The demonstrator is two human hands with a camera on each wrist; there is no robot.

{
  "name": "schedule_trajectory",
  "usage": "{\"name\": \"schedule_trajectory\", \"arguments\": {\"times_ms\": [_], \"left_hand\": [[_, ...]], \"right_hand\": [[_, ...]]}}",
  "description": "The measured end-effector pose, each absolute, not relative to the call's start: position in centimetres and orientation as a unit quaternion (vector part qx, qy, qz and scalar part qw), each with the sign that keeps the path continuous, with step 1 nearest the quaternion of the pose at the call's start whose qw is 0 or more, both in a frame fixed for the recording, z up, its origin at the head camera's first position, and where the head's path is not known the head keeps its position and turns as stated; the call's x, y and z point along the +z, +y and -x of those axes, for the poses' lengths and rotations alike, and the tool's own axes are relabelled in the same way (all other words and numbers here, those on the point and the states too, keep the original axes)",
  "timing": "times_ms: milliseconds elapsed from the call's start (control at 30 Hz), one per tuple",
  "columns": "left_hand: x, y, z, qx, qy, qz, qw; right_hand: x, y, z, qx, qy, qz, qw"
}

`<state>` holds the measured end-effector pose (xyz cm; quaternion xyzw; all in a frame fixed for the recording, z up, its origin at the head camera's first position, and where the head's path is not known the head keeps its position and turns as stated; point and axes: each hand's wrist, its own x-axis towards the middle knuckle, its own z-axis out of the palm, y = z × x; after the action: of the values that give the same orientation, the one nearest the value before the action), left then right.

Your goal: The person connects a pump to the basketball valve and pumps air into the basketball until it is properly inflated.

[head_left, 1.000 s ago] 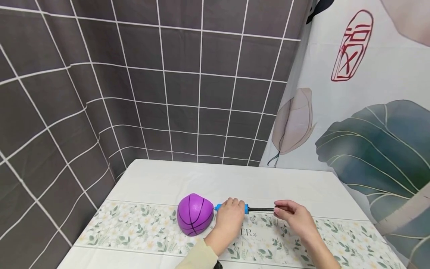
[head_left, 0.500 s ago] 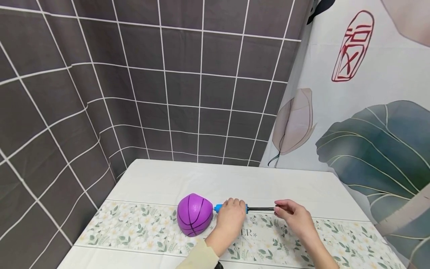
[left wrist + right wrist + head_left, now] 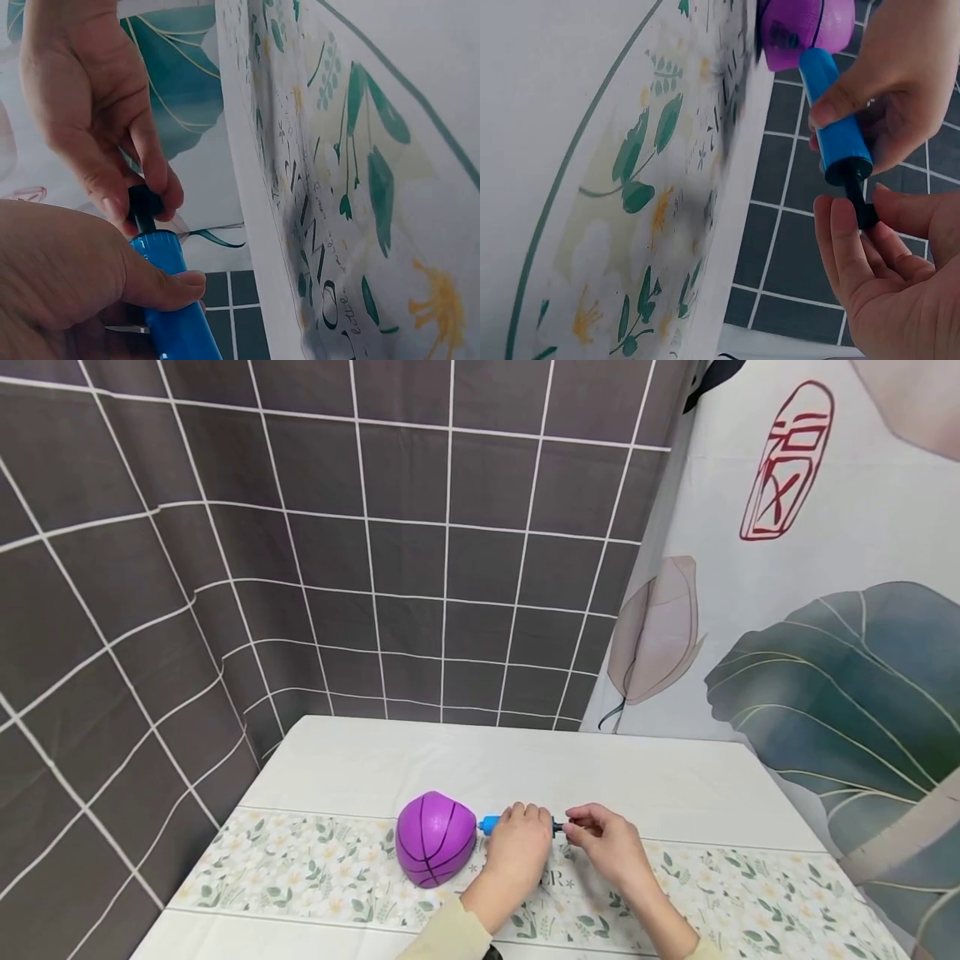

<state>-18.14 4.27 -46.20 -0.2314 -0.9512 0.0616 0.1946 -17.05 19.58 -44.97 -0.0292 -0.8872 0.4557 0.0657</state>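
Note:
A purple ball (image 3: 435,842) with black basketball lines sits on the table, partly deflated, its top dented. The nozzle end of a blue hand pump (image 3: 832,112) meets its right side. My left hand (image 3: 519,847) grips the pump barrel, thumb laid along it in the left wrist view. Just to the right, my right hand (image 3: 609,847) pinches the black pump handle (image 3: 144,201) between thumb and fingers. Only a short length of the black rod shows between handle and barrel. In the right wrist view the handle (image 3: 866,216) sits close below the barrel's end.
A white tablecloth with a flowered band (image 3: 300,860) covers the table. Behind it hangs a dark grey curtain (image 3: 405,560) with white grid lines. On the right hangs a white cloth (image 3: 675,485) printed with large leaves and a red seal.
My right hand has moved left with the handle, and the long stretch of rod seen before has slid into the barrel. The left hand and the ball have stayed nearly in place.

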Motion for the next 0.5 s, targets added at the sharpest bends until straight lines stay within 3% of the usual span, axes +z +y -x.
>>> {"name": "schedule_trajectory", "arguments": {"times_ms": [267,500], "left_hand": [[-45.7,3.4,18.6,0.006,-0.959,0.238,0.151],[-45.7,3.3,18.7,0.012,-0.960,0.238,0.145]], "right_hand": [[-44.4,21.2,16.7,0.464,-0.883,0.057,0.048],[-43.6,25.2,16.2,0.458,-0.885,0.080,0.023]]}}
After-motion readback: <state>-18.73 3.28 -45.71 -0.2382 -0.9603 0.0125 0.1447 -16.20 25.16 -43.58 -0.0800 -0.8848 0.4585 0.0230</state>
